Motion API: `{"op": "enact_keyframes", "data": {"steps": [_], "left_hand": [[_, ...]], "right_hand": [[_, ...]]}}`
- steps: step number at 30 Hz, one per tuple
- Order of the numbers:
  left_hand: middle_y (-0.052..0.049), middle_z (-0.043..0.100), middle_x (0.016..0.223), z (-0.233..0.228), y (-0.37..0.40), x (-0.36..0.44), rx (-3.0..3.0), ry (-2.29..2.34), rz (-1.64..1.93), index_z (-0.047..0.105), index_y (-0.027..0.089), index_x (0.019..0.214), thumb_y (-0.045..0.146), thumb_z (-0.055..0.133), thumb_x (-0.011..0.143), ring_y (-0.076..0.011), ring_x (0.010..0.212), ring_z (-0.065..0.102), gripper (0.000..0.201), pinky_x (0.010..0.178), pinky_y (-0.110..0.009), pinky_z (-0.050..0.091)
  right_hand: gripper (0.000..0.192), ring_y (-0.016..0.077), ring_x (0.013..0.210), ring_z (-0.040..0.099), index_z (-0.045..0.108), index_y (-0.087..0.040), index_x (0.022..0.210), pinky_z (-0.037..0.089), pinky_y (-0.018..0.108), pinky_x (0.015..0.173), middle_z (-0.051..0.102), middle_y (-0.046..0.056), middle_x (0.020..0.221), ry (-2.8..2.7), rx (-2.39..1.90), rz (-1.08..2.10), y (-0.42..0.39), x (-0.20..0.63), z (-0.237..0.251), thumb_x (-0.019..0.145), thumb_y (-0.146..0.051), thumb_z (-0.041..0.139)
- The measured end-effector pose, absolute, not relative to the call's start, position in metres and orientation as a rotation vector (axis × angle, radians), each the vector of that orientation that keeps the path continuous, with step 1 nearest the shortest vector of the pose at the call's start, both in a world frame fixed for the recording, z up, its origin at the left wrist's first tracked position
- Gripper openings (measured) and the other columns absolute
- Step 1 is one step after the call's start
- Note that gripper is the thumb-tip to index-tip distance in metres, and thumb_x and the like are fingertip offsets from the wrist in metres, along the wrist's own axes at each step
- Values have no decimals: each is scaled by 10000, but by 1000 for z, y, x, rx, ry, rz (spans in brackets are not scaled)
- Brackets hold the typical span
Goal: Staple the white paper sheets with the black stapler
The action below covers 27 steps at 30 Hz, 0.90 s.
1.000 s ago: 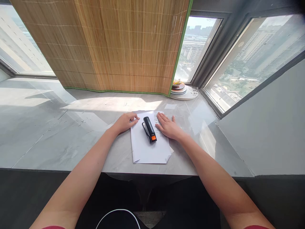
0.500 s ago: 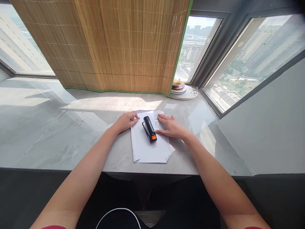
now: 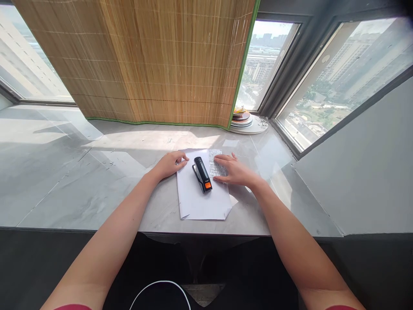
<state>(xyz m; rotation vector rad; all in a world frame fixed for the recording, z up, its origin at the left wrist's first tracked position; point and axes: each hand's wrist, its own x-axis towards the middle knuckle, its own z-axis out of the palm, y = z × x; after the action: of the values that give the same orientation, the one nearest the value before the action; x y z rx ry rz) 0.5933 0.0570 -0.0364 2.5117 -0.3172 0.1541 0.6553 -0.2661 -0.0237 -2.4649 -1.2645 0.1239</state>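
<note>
A sheet of white paper (image 3: pixel 196 204) lies in front of me, its two near corners folded. On it rests a black stapler (image 3: pixel 202 174) with an orange patch at its near end. A band of small metal pieces that look like staples (image 3: pixel 217 165) covers the paper's right side. My right hand (image 3: pixel 234 170) lies over that band with fingers spread, partly hiding it. At the paper's upper left edge, my left hand (image 3: pixel 171 164) rests with loosely bent fingers, thumb and forefinger apart. Neither hand touches the stapler.
A stone-like counter (image 3: pixel 97 193) carries everything. Behind hangs a bamboo blind (image 3: pixel 155 64) with green trim. Stacked plates (image 3: pixel 243 122) stand at the back right by the window. A small pale paper piece (image 3: pixel 231 143) and scattered bits (image 3: pixel 112 163) lie on the counter.
My right hand has slid slightly to the right, its thumb now farther from the stapler, showing more of the staple band. My left hand and the stapler look unmoved.
</note>
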Motion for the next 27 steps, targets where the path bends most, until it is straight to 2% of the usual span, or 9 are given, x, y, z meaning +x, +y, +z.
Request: {"op": "enact_keyframes", "data": {"steps": [2,7,22,27], "left_hand": [[5,587,796,-37,57,593,2507,-314,153,738,231,1023,414,561,930,-164,750,557,271,709,-288,427],[7,587,803,-37,57,594,2506,-318,150,738,234,1032,409,562,930,-163,758,561,268,710,-287,427],[-6,597,800,-33,55,593,2519,-315,144,739,223,1013,425,555,921,-168,751,559,289,703,-293,444],[-3,589,794,-34,56,593,2516,-321,151,738,221,1022,419,551,924,-166,746,558,289,706,-291,441]], "right_hand": [[753,374,1468,424,498,-258,1526,115,684,1272,464,128,1585,-1256,-2474,130,-266,655,-24,894,-623,685],[766,366,1460,434,498,-261,1529,210,602,1280,475,123,1577,-1256,-2476,144,-265,658,-26,884,-626,695],[824,373,1486,400,412,-277,1593,117,631,1291,452,127,1592,-1201,-2480,170,-264,654,-23,893,-604,696],[781,377,1457,437,462,-286,1561,133,657,1275,495,124,1557,-1174,-2452,171,-264,655,-24,888,-588,717]]}}
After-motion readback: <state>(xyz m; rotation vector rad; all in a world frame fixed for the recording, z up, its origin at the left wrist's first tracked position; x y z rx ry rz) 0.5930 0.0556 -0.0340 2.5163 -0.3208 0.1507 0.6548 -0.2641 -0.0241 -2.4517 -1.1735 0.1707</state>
